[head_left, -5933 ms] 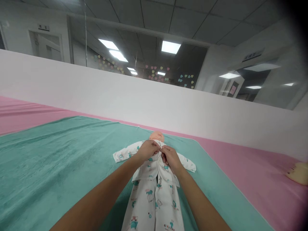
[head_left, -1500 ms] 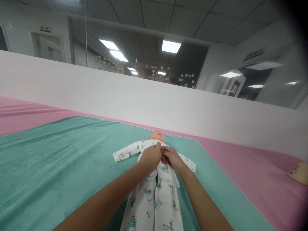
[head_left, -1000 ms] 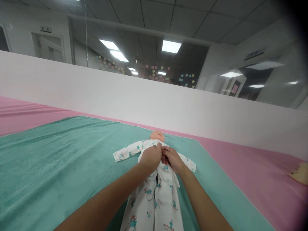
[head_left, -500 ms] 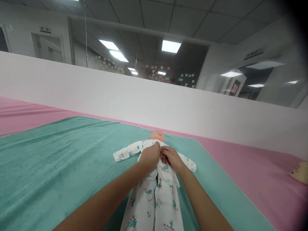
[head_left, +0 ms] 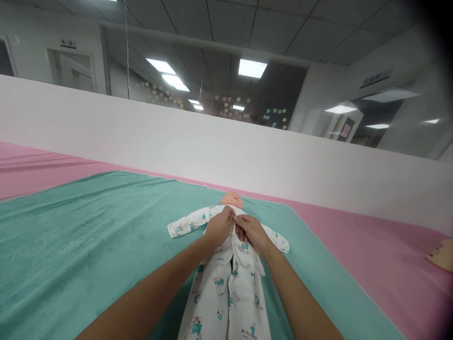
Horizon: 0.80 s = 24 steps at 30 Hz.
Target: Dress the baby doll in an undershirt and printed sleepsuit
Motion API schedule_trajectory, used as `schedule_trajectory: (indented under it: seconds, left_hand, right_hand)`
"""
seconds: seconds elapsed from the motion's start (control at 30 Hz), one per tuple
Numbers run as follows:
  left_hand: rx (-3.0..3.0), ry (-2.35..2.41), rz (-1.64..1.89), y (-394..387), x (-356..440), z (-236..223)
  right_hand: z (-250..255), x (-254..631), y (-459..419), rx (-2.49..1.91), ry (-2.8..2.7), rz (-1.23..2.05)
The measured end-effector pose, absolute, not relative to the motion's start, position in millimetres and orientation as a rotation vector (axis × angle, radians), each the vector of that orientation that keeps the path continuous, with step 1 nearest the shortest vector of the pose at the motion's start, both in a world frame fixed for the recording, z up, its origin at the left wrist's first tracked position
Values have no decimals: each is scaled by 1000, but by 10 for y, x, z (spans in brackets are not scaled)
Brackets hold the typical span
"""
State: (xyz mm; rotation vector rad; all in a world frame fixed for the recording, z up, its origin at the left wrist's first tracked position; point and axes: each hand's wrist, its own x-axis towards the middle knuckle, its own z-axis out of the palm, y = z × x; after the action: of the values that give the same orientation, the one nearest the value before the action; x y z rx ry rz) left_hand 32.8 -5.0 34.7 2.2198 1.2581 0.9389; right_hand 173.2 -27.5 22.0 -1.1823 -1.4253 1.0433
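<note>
- Shirt (head_left: 248, 256), white and printed, is worn by a doll (head_left: 232, 199) laid on a green blanket (head_left: 106, 245).
- Its chest is partly blocked from view by the left hand (head_left: 220, 226) and the right hand (head_left: 253, 230), whose fingertips are pinched together on the front edges; whether a button is held cannot be told.
- Trousers (head_left: 212, 302) are cut off below, a tan thing (head_left: 442, 255) at far right.
- Pink sheet (head_left: 371, 236) is overlaid by the blanket; the white wall (head_left: 212, 146) is topped by glass (head_left: 219, 71).

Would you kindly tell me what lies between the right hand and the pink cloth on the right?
The head view shows the white sleeve, then teal cloth, between the right hand and the pink cloth.
</note>
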Motion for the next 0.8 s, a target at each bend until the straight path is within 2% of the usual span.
schedule_trajectory:
  seconds: [0.27,0.8]
  left_hand:
    - [1933,1000,994,8,279,304]
    - [1735,899,1037,1,282,272]
  right_hand:
    - [195,1734,-238,-1212,-1450,1039]
    - [178,1693,-251,-1198,-1279,1036]
